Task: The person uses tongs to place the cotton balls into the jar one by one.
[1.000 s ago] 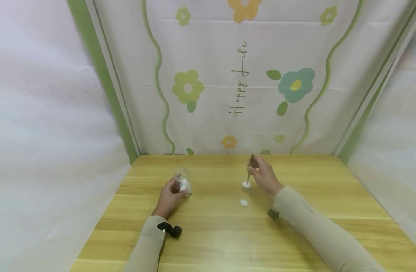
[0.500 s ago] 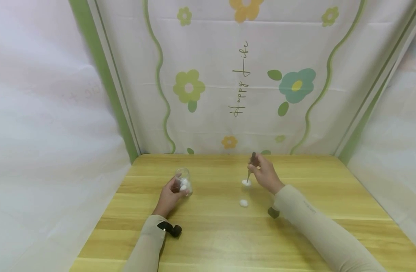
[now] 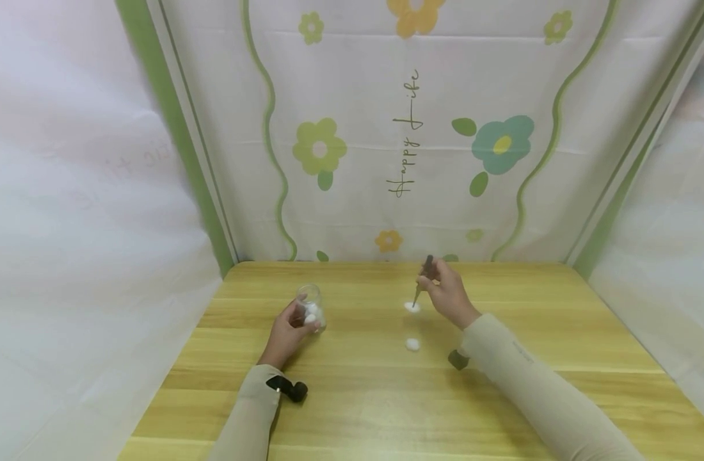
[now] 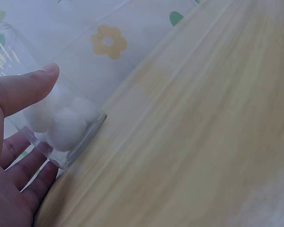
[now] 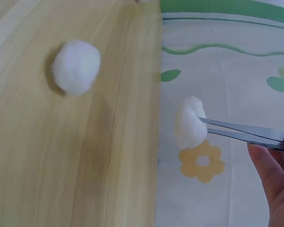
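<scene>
My left hand [image 3: 287, 334] holds a clear glass jar [image 3: 310, 293] that stands on the table, thumb on the near side and fingers round the far side. Several white cotton balls [image 4: 66, 127] lie in the bottom of the jar. In my right hand [image 3: 451, 296] is a pair of metal tweezers [image 5: 248, 134], gripped between thumb and fingers. The tweezer tips pinch a cotton ball [image 5: 190, 123], squeezed in the middle and held above the table. Another cotton ball [image 3: 412, 344] rests on the wood nearer to me.
The wooden table [image 3: 352, 397] reaches to a white curtain [image 3: 352, 96] printed with flowers at the back. Curtains hang on the left and right sides too. A black wrist camera [image 3: 294, 390] sits on the left sleeve.
The right hand has lifted the tweezers and their cotton ball slightly and shifted the ball a little to the left. The left hand and the jar stay in place.
</scene>
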A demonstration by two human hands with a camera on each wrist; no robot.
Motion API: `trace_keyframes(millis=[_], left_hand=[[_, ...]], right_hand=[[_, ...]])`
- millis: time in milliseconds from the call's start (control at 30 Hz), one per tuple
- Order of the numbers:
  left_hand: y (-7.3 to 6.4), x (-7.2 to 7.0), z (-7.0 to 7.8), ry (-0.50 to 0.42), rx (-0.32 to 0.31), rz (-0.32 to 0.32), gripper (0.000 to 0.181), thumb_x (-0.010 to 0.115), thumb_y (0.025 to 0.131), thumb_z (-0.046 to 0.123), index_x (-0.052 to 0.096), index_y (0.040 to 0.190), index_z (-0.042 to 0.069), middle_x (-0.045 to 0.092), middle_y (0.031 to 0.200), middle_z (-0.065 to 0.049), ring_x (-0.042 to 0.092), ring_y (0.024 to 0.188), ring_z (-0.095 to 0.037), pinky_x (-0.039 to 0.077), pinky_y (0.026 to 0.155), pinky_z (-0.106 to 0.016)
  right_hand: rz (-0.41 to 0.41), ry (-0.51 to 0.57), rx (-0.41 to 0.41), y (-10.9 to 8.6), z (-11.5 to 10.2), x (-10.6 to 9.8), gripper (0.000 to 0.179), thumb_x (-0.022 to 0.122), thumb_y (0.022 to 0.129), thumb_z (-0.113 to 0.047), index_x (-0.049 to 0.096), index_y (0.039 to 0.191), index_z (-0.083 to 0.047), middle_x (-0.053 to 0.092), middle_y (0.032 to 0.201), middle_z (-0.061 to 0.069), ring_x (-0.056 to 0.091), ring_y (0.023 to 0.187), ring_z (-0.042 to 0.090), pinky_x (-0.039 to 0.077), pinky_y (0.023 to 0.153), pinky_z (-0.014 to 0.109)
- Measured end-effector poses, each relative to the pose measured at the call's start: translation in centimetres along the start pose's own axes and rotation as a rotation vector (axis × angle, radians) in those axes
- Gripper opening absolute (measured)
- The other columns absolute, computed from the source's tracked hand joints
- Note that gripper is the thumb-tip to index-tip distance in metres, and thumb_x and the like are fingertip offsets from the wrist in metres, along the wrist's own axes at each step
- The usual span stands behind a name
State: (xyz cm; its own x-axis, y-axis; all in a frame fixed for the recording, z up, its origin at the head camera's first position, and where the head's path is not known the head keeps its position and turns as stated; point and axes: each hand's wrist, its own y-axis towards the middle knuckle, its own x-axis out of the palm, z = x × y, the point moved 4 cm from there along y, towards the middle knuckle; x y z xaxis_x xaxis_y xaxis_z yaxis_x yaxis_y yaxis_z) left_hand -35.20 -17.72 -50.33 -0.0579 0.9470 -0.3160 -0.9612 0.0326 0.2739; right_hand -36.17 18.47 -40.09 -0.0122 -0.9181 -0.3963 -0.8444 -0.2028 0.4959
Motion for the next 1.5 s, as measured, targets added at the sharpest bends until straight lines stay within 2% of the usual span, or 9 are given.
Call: trace_keyframes(millis=[100,367,467,700,833,967,1133,1267,1500], left_hand=[[0.5,0.1,-1.7,0.002,0.016,0.016,0.070,0.081,0.081,0.020,0.048,0.143,0.013,0.063,0.110,-0.008,0.058,0.104,-0.023,0.047,0.094,-0.043],[0.5,0.0,-1.6,-0.024,-0.015,0.000,0.071,0.081,0.082,0.019,0.047,0.144,0.013,0.061,0.114,-0.011,0.057,0.107,-0.026,0.045,0.097,-0.045],[0.4,0.0,-1.1,-0.027,-0.026,-0.006,0.071,0.080,0.083,0.015,0.045,0.145,0.011,0.061,0.115,-0.014,0.056,0.109,-0.029,0.044,0.098,-0.048],[-0.6,-0.1,1.7,0.013,-0.022,-0.014,0.066,0.077,0.084,0.008,0.047,0.143,0.009,0.061,0.115,-0.015,0.057,0.108,-0.029,0.045,0.097,-0.048],[-0.1,0.0,0.2,0.001,-0.026,-0.003,0.068,0.078,0.083,0.009,0.046,0.144,0.008,0.061,0.115,-0.016,0.056,0.108,-0.030,0.044,0.097,-0.049],[0.5,0.0,-1.4,-0.021,-0.034,0.009,0.071,0.081,0.082,0.015,0.046,0.144,0.011,0.061,0.115,-0.014,0.056,0.108,-0.028,0.045,0.098,-0.047],[0.6,0.0,-1.8,-0.026,-0.011,0.015,0.073,0.083,0.079,0.020,0.048,0.143,0.012,0.062,0.113,-0.012,0.058,0.105,-0.027,0.046,0.096,-0.046],[0.6,-0.1,-1.9,-0.013,0.004,0.020,0.074,0.083,0.079,0.021,0.049,0.143,0.012,0.062,0.112,-0.012,0.058,0.104,-0.027,0.047,0.095,-0.047],[0.6,-0.1,-1.9,-0.011,0.015,0.025,0.067,0.083,0.079,0.022,0.054,0.138,0.011,0.063,0.109,-0.009,0.059,0.103,-0.025,0.048,0.093,-0.045]], right_hand=[[0.007,0.011,0.016,0.0,-0.7,0.0,0.018,0.056,0.096,0.005,0.049,0.112,0.006,0.057,0.105,0.026,0.062,0.101,0.038,0.055,0.083,0.035],[0.039,0.052,0.031,1.1,2.3,0.2,0.022,0.058,0.096,0.000,0.051,0.116,0.002,0.060,0.106,0.018,0.062,0.103,0.033,0.054,0.083,0.030],[0.047,0.065,0.012,1.4,2.2,0.3,0.023,0.060,0.096,-0.004,0.051,0.117,-0.001,0.059,0.106,0.018,0.062,0.103,0.031,0.054,0.083,0.028],[0.049,0.094,-0.034,2.0,1.1,0.4,0.026,0.060,0.096,-0.008,0.050,0.120,-0.003,0.059,0.108,0.016,0.061,0.105,0.031,0.054,0.085,0.030],[0.054,0.096,-0.021,2.4,0.7,0.6,0.023,0.060,0.096,-0.008,0.051,0.118,-0.004,0.059,0.108,0.013,0.060,0.105,0.029,0.053,0.086,0.030],[0.075,0.121,-0.002,2.8,0.2,0.9,0.024,0.060,0.095,-0.002,0.051,0.117,0.000,0.059,0.108,0.018,0.060,0.104,0.033,0.054,0.083,0.029],[0.085,0.177,0.000,2.8,-1.9,1.3,0.026,0.056,0.093,0.009,0.048,0.118,0.010,0.056,0.110,0.027,0.058,0.106,0.044,0.055,0.082,0.032],[0.087,0.180,-0.025,2.7,-3.4,1.6,0.025,0.056,0.093,0.009,0.047,0.116,0.010,0.056,0.110,0.027,0.059,0.105,0.043,0.055,0.083,0.033],[0.098,0.230,-0.023,3.5,-1.4,2.6,0.027,0.058,0.095,0.002,0.047,0.120,0.004,0.056,0.112,0.022,0.059,0.107,0.040,0.055,0.083,0.033]])
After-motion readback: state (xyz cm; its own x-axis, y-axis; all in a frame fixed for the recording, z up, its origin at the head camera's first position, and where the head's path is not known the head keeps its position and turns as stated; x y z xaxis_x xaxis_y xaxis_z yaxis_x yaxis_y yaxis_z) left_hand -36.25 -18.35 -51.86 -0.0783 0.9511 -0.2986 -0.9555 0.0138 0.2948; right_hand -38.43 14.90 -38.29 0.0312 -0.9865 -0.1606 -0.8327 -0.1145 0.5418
